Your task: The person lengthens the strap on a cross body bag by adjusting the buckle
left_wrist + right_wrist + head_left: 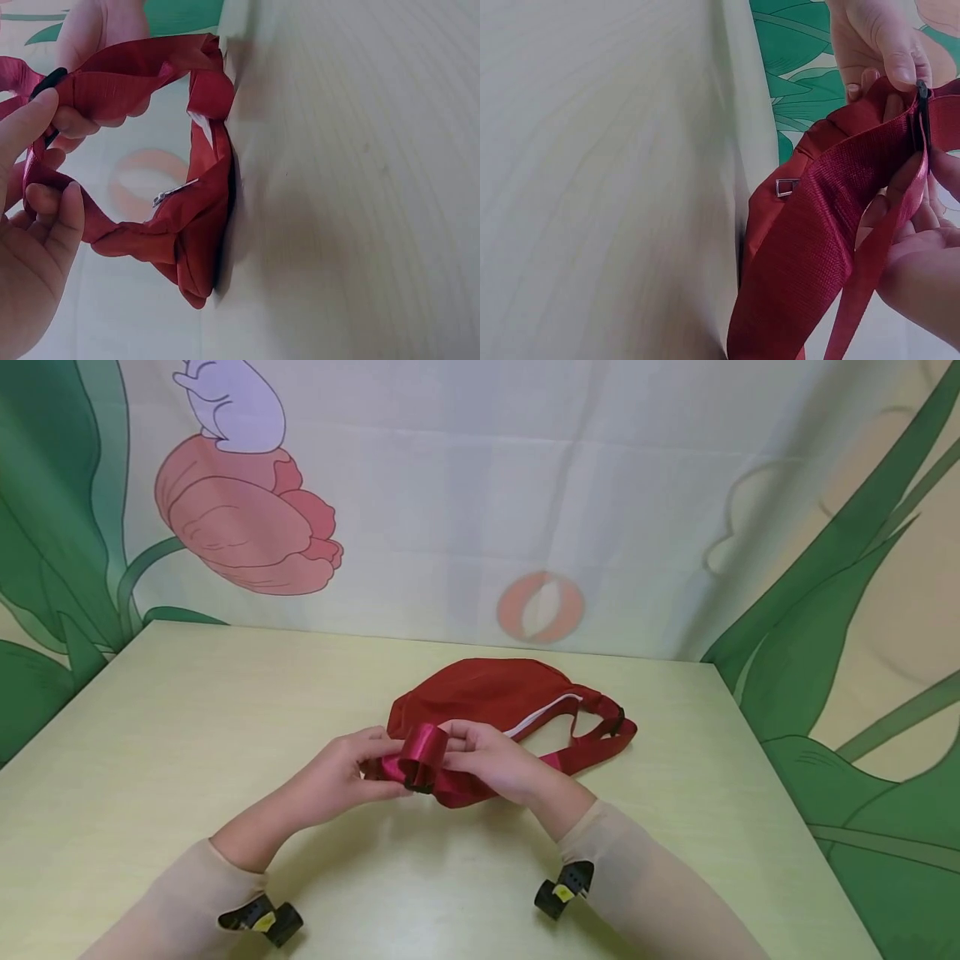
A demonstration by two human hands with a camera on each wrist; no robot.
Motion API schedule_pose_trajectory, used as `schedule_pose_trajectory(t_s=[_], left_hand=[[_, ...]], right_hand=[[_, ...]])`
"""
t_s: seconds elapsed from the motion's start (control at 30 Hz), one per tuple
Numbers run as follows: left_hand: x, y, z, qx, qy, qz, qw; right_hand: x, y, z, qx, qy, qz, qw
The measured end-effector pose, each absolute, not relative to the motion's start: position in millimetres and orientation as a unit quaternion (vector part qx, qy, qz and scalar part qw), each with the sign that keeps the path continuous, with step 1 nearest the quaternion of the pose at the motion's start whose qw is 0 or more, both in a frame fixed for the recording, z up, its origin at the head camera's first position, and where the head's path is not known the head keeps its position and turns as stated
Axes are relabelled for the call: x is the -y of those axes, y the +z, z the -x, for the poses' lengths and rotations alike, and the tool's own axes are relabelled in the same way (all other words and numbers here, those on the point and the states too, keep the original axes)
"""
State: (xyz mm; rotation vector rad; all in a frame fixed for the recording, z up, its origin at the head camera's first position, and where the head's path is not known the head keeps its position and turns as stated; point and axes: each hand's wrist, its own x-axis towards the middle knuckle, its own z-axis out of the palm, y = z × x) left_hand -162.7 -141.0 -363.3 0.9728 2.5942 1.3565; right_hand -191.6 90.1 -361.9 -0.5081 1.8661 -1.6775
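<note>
A red waist bag (480,689) with a white zip edge lies on the table, its body beyond both hands. My left hand (337,777) pinches the bag's shiny red strap (426,745) from the left side. From the right, my right hand (498,762) grips the same strap close by. Between the hands the webbing rises in a short loop. A black strap slider (922,112) sits at the fingertips, as the right wrist view shows. The left wrist view shows a metal zip pull (174,192) on the bag. Some fingertips are hidden behind the strap.
The pale wooden table (187,710) extends around the bag on all sides. More strap (600,750) curves off the bag's right end. A printed cloth backdrop (420,510) hangs behind the table. Small black cameras (564,889) are fixed at the sleeves.
</note>
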Motion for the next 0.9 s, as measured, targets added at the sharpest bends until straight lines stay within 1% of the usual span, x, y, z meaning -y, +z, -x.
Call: schedule_pose_trajectory(t_s=[0.2, 0.47, 0.7, 0.9], left_hand=[[145.5, -362.3, 162.9, -0.837, 0.440, -0.322, 0.046], [160.1, -365.2, 163.3, -0.846, 0.435, -0.309, 0.014], [165.0, -365.9, 163.1, -0.846, 0.431, -0.312, 0.032], [169.4, -366.3, 164.6, -0.844, 0.430, -0.321, 0.028]], right_hand=[[-88.9, -360.2, 189.9, -0.707, -0.616, 0.190, 0.289], [-94.2, -358.6, 189.9, -0.723, -0.608, 0.180, 0.275], [-94.9, -359.1, 190.9, -0.732, -0.596, 0.184, 0.272], [-93.3, -357.3, 190.0, -0.739, -0.589, 0.190, 0.267]])
